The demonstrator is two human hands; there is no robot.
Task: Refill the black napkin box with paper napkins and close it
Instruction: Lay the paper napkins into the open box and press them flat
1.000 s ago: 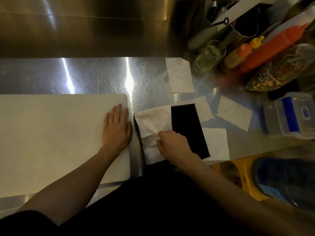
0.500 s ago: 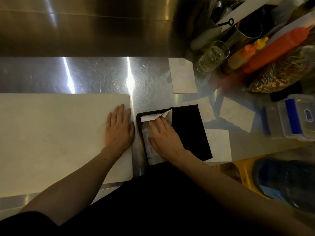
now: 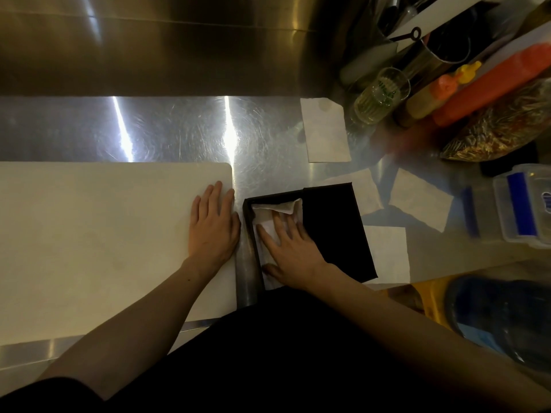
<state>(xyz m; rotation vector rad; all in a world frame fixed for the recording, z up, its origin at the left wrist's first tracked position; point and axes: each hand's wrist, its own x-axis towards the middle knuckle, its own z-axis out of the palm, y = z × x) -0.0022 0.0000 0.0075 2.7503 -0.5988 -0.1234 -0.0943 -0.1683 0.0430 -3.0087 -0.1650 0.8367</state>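
The black napkin box (image 3: 250,210) lies open on the steel counter near its front edge, its black lid (image 3: 337,228) spread flat to the right. White napkins (image 3: 280,207) fill the box's tray. My right hand (image 3: 290,248) lies flat on those napkins with fingers spread, pressing them down. My left hand (image 3: 213,231) rests flat, fingers apart, on the right end of the white cutting board (image 3: 98,242), just left of the box. Several loose napkins lie on the counter: one napkin (image 3: 325,131) behind the box, another napkin (image 3: 420,202) to its right, and a third napkin (image 3: 387,251) beside the lid.
A glass (image 3: 378,96), squeeze bottles (image 3: 489,81), a metal utensil holder (image 3: 441,46) and a bagged snack (image 3: 501,129) crowd the back right. A clear plastic container with blue clips (image 3: 521,204) stands at the right edge. A steel wall rises behind the counter.
My right hand pushed a crumpled napkin down into the box and now lies flat on it. The napkin that stuck out over the rim is inside. The left hand has not moved.
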